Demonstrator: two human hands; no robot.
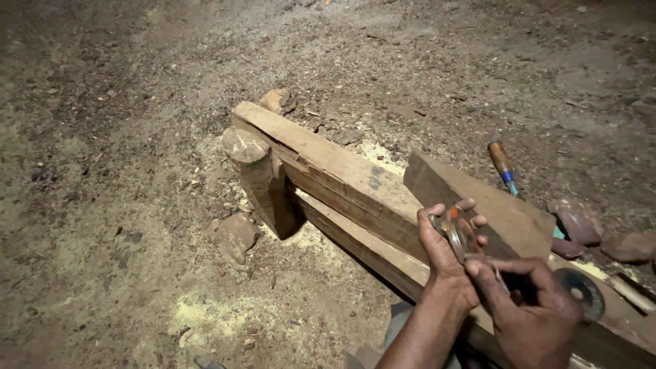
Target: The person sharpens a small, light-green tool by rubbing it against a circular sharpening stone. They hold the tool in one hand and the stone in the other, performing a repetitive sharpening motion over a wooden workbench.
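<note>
Dirt floor point(137, 137) strewn with sawdust, timber beam point(328, 171) across it. Left hand point(447, 249) fingers pinched a metal disc point(456, 236); right hand point(533, 307) fingertips touched it.

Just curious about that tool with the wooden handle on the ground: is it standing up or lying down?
Lying down. The wooden-handled tool lies flat on the dirt ground behind the plank; its far end is hidden.

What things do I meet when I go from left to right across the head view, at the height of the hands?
Flat stone on the ground → short round log post → left hand holding a small round metal piece → right hand → dark grinding disc → reddish stone.
</note>
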